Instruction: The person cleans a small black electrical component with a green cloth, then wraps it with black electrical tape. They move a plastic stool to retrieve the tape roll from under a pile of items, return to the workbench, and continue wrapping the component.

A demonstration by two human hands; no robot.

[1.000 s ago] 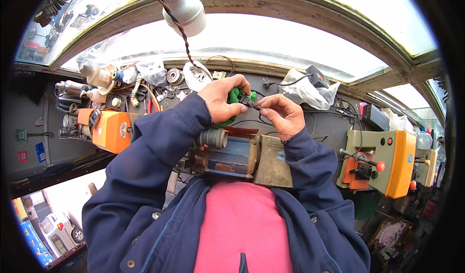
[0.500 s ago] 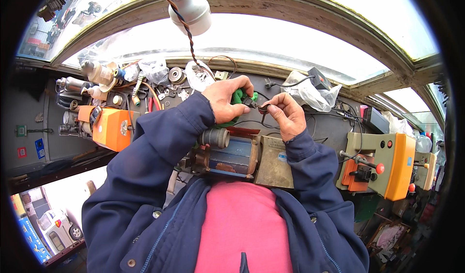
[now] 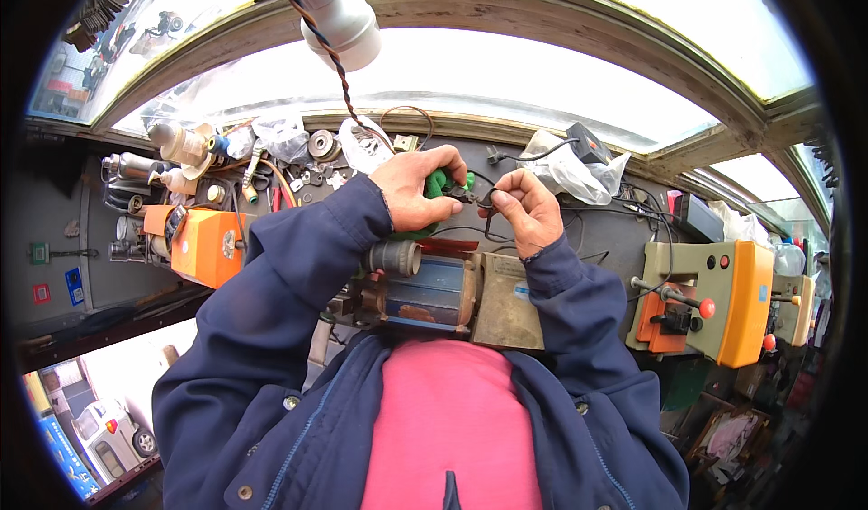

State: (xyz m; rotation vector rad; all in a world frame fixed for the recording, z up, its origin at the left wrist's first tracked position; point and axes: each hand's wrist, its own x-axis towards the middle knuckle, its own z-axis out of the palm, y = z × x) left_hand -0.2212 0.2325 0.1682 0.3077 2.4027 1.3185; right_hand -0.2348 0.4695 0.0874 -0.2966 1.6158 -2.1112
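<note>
My left hand (image 3: pixel 416 189) is closed around a small green and black object (image 3: pixel 439 184), its dark end pointing toward my right hand; its exact kind is hard to make out. Between thumb and forefinger, my right hand (image 3: pixel 526 210) pinches a thin black wire (image 3: pixel 487 204). The wire's tip meets or nearly meets the dark end of the green object, above the bench. Just below the hands sits a blue motor-like machine (image 3: pixel 420 290) with a grey round outlet (image 3: pixel 395 258) and a worn beige housing (image 3: pixel 506 302).
To the right stands a beige and orange key-cutting-type machine (image 3: pixel 743 302) with a red-knobbed lever. An orange machine (image 3: pixel 206 243) is at left. Along the window lie plastic bags (image 3: pixel 579 171), a black box (image 3: pixel 589 143) and loose metal parts. A white pipe (image 3: pixel 342 31) hangs overhead with twisted wire.
The hands keep nearly the same hold, the right one shifting slightly toward the left one. The whole view has moved a little.
</note>
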